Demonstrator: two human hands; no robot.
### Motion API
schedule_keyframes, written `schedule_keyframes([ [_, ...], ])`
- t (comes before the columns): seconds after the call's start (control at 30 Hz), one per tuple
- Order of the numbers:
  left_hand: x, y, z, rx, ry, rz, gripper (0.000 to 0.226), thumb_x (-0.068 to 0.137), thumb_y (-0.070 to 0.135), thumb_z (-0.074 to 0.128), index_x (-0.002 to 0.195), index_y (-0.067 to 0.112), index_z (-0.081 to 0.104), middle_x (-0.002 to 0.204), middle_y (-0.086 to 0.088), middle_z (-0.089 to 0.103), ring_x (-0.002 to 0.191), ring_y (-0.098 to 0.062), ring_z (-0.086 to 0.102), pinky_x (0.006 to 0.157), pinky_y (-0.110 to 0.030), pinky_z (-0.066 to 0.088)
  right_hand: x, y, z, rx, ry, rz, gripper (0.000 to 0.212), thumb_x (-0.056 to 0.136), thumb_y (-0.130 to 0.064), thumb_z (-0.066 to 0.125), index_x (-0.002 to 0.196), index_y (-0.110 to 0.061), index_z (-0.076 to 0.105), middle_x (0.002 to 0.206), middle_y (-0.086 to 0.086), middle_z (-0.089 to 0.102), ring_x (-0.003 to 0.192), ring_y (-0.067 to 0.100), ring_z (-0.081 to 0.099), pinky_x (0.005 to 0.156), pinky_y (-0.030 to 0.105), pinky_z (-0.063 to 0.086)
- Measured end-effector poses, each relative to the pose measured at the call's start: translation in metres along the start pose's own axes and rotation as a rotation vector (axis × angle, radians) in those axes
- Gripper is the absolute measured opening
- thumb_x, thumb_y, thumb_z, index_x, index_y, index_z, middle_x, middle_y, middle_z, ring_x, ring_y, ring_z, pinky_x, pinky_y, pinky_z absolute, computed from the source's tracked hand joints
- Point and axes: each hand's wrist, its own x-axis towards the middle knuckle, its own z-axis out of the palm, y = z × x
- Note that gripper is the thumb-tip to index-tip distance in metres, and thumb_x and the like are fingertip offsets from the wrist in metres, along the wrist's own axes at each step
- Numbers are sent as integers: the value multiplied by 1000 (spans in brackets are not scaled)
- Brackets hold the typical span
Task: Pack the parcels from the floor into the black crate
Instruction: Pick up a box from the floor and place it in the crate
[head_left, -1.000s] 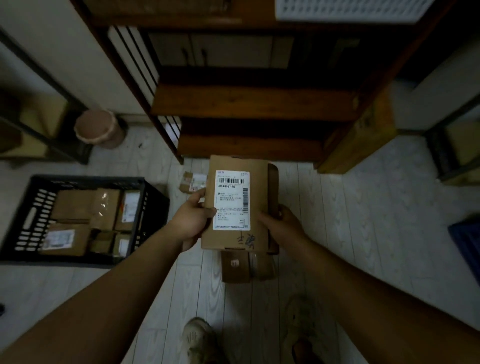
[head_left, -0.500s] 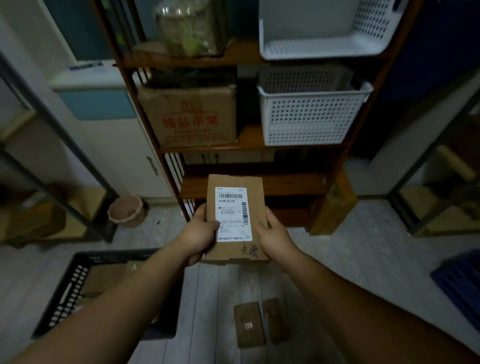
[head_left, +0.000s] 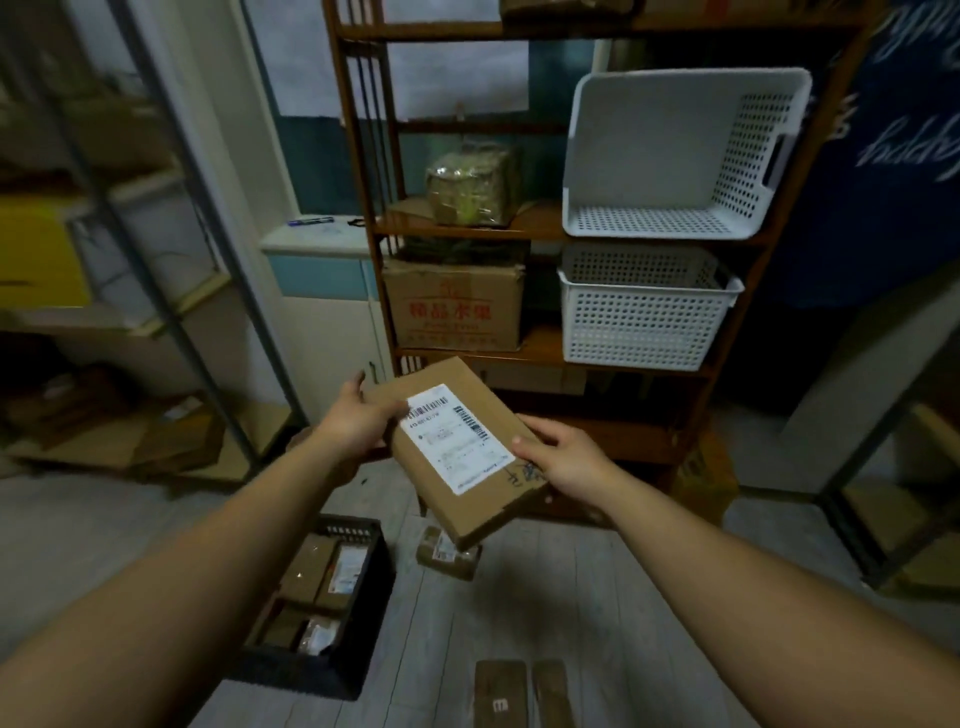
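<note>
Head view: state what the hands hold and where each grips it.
Both hold one cardboard parcel, label up. The left hand grips its left edge near the far corner; the right hand grips the right edge, thumb on top beside the label.

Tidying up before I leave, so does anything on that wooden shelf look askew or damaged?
The upper basket is tipped on its side, opening facing out, unlike the upright lower basket. The carton beside that has a crumpled top edge.
</note>
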Motion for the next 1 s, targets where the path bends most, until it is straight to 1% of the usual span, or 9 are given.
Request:
schedule_keyframes([
  [0.17, -26, -17, -36, 374, -90, -36, 54, 87, 39, 61, 137, 25, 45, 95, -3, 71, 84, -19, 70, 75, -33, 56, -14, -7, 4, -130, -168, -30, 41, 87, -25, 67, 128, -24, 59, 93, -10, 68, 79, 2, 68, 61, 15, 52],
  [0.27, -35, -31, -54, 333, -134, -21, 52, 94, 36, 53, 143, 30, 35, 93, 0, 70, 81, -15, 70, 68, -29, 56, -17, -15, 21, -110, -135, -79, 38, 87, -20, 67, 125, -19, 62, 89, -9, 67, 76, 1, 66, 55, 11, 48],
  [0.37, -37, -39, -74, 251, -61, 39, 58, 94, 35, 52, 145, 36, 25, 97, 7, 62, 89, -19, 68, 84, -41, 56, -11, -27, 45, -47, 3, -99, 30, 86, -22, 69, 115, -17, 66, 93, -1, 69, 81, 10, 67, 64, 21, 52],
  [0.47, -39, -41, -97, 264, -36, 41, 66, 95, 38, 49, 147, 39, 9, 113, -2, 59, 90, -22, 66, 83, -39, 54, 0, -40, 74, 38, 108, -86, 23, 87, -25, 67, 108, -17, 67, 98, 5, 69, 85, 17, 67, 76, 32, 55],
  [0.53, -39, -42, -122, 278, -56, 30, 67, 96, 36, 47, 148, 41, 4, 123, -8, 58, 92, -22, 66, 80, -37, 53, 5, -51, 101, 82, 145, -65, 20, 90, -26, 63, 108, -19, 63, 101, 5, 67, 86, 18, 65, 73, 32, 54],
  [0.63, -31, -48, -168, 198, -97, -29, 65, 95, 32, 51, 147, 40, 13, 108, -10, 64, 90, -26, 69, 83, -41, 56, 9, -66, 151, 113, 158, -23, 29, 92, -28, 60, 119, -21, 54, 108, 5, 62, 83, 17, 63, 59, 28, 49],
  [0.73, -21, -62, -223, 132, -59, -20, 61, 92, 23, 57, 144, 30, 27, 106, -10, 63, 90, -27, 68, 83, -42, 56, 13, -80, 206, 150, 178, 5, 47, 90, -35, 62, 130, -16, 46, 111, 8, 62, 85, 21, 64, 59, 28, 48],
  [0.9, -16, -88, -305, 60, 12, -43, 53, 89, 15, 59, 136, 23, 36, 118, -13, 57, 96, -31, 65, 83, -42, 55, 4, -101, 292, 25, 59, 25, 32, 97, -38, 49, 120, -16, 51, 101, 7, 64, 81, 17, 64, 56, 27, 45],
  [1.0, -5, -104, -344, 99, 79, -32, 44, 93, 20, 54, 133, 21, 37, 106, -10, 59, 90, -28, 65, 79, -41, 55, 7, -110, 331, -36, 29, -16, 23, 99, -35, 45, 112, -18, 55, 95, 6, 63, 79, 17, 63, 61, 27, 50],
])
